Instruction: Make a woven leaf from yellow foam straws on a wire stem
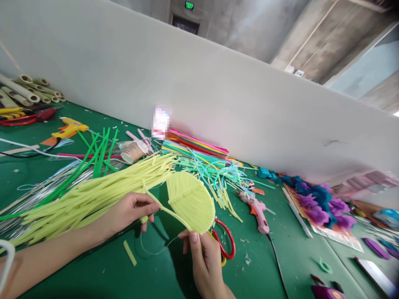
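My left hand (141, 209) pinches yellow-green strip (175, 216); my right hand (204, 253) grips lower edge of matching leaf shape (191, 201) — strip meets it there. Leaf shape over green desk (149, 276), scissors (233, 244) just beside right hand — pink glue gun (258, 214) farther right.

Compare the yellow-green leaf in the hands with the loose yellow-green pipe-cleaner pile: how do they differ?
Arrangement: the leaf's strands sit close together in a flat, rounded panel with a ridge; the pile's strands lie loose, roughly lengthwise.
Length: the leaf looks much shorter than the pile.
Support: the right hand pinches the leaf's lower end, while the pile lies on the green table.
Both share the yellow-green colour.
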### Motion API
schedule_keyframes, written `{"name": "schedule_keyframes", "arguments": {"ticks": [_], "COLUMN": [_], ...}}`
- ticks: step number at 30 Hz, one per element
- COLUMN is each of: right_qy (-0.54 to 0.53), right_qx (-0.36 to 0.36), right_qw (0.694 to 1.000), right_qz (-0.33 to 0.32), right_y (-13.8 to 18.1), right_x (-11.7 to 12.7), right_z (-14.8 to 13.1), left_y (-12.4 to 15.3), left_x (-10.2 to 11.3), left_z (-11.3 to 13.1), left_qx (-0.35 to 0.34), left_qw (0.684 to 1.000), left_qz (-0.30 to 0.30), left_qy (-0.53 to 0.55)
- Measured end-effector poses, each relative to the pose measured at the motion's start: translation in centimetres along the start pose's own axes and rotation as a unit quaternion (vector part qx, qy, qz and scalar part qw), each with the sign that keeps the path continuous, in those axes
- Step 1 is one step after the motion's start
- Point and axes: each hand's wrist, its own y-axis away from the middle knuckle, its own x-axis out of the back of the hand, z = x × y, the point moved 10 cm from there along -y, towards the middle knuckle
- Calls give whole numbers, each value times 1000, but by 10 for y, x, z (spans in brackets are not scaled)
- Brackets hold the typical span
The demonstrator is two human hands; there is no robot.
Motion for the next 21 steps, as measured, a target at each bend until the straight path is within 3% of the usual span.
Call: {"name": "schedule_keyframes", "arguments": {"ticks": [9, 21], "right_qy": [-99, -107], "right_qx": [-124, -137], "right_qw": [987, 984], "right_qz": [3, 45], "right_y": [-1, -11], "right_x": [-8, 4], "right_z": [24, 29], "left_y": [-1, 0], "left_x": [10, 14], "left_z": [2, 9], "left_qx": [-44, -51], "left_qw": [998, 996], "left_qz": [27, 45], "left_qy": [-21, -54]}}
